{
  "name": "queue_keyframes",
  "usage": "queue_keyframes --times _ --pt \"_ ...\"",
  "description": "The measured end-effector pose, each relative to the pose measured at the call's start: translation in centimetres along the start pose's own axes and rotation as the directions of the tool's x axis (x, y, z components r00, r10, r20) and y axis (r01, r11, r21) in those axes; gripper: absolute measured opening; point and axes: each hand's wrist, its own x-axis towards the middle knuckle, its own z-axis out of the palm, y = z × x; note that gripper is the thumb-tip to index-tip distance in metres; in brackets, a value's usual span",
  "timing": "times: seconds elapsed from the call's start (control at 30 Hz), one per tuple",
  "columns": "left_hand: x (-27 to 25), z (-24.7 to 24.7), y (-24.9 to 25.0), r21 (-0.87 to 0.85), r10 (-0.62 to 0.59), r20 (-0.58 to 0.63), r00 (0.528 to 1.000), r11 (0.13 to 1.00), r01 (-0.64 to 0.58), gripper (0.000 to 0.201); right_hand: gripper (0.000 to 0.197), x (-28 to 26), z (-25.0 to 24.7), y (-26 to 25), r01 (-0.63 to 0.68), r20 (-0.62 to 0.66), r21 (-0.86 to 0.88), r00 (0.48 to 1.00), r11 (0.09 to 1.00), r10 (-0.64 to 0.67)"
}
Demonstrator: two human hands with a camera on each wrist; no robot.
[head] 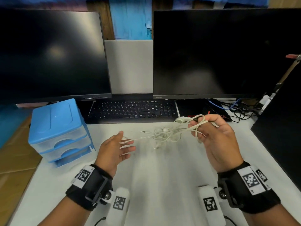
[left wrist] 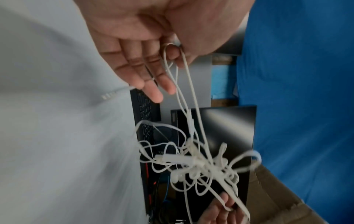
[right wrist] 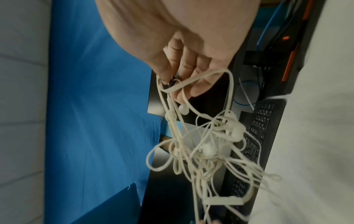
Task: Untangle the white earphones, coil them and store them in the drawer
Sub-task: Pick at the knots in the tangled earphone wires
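The white earphones [head: 164,136] are a tangled knot of cord hanging in the air between my two hands, just above the white table [head: 162,173]. My left hand [head: 127,141] hooks a taut loop of cord with one finger curled while the other fingers lie straight [left wrist: 153,68]. My right hand [head: 195,123] pinches cord strands and one earbud [head: 180,120] between thumb and fingers [right wrist: 178,78]. The jack plug [head: 143,131] sticks out free on the left of the knot [left wrist: 201,165] [right wrist: 206,148]. A blue drawer unit [head: 60,132] stands at the left, its drawers closed.
A black keyboard [head: 133,110] lies behind the hands, under two dark monitors [head: 48,54] [head: 219,51]. Loose cables [head: 241,108] lie at the back right, and a dark panel [head: 280,136] borders the table's right side. Cardboard [head: 14,154] lies left of the table.
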Motion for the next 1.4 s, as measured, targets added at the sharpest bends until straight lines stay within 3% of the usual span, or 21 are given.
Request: queue_keyframes --times 0.1,0.17,0.23,0.3,0.37,0.43,0.47,0.53,0.6,0.7,0.8,1.1,1.23,1.4 --pt "0.3 -0.3 -0.3 0.014 -0.024 0.058 0.998 1.0 0.024 0.01 0.022 0.0 0.0 -0.1 -0.065 0.062 0.013 0.996 0.998 0.064" --pt "-0.1 0.4 -0.8 0.107 0.046 0.051 0.998 0.993 -0.051 0.029 0.02 -0.4 0.4 0.3 -0.11 0.119 -0.027 0.987 0.994 0.112" --pt "-0.8 1.3 -0.9 0.245 0.208 0.072 0.975 0.944 -0.22 0.05 0.014 -0.8 1.0 0.9 -0.158 0.162 -0.053 0.973 0.986 0.165" --pt "-1.6 1.8 -1.3 0.341 0.313 0.268 0.911 0.854 -0.394 0.064 0.006 -1.4 1.6 1.5 -0.209 0.2 -0.044 0.956 0.977 0.213" --pt "-2.1 2.2 -2.2 0.363 0.236 0.49 0.839 0.82 -0.442 0.084 0.022 -1.8 2.0 1.8 -0.261 0.243 0.042 0.939 0.964 0.244" --pt "-2.2 2.6 -3.2 0.388 0.093 0.586 0.805 0.84 -0.379 0.092 0.031 -2.0 2.2 1.6 -0.301 0.307 0.134 0.918 0.944 0.249" --pt "-2.2 2.7 -3.7 0.396 0.067 0.592 0.803 0.843 -0.363 0.084 0.029 -2.0 2.2 1.5 -0.301 0.339 0.138 0.91 0.944 0.24" --pt "-2.1 3.0 -4.4 0.433 0.091 0.537 0.839 0.823 -0.367 0.045 0.029 -1.8 1.9 1.5 -0.247 0.345 0.023 0.911 0.969 0.225" --pt "-2.2 3.0 -4.3 0.413 0.069 0.456 0.887 0.867 -0.279 0.019 0.032 -1.4 1.2 2.2 -0.096 0.224 -0.217 0.964 0.971 0.146" --pt "-2.1 3.0 -3.4 0.188 -0.071 0.329 0.942 0.982 0.009 0.021 0.02 -1.1 0.8 3.2 0.078 0.033 -0.466 0.997 0.881 -0.071" --pt "-1.6 2.8 -2.4 0.073 -0.151 0.296 0.943 0.988 0.135 0.031 0.016 -1.4 1.0 3.8 0.113 0.095 -0.499 0.993 0.859 -0.075" --pt "-1.4 2.4 -0.8 -0.011 -0.134 0.336 0.932 0.989 0.146 0.041 0.013 -3.3 2.1 5.0 0.213 0.28 -0.498 0.957 0.841 -0.076" --pt "-1.4 2.1 -0.9 -0.015 -0.147 0.365 0.919 0.986 0.164 0.045 0.031 -3.0 1.7 5.9 0.148 0.291 -0.484 0.957 0.862 -0.001" --pt "-1.8 2.2 -0.6 -0.089 -0.065 0.398 0.915 0.99 0.109 0.043 0.029 -2.7 1.8 5.4 -0.01 0.252 -0.319 0.963 0.948 0.095"
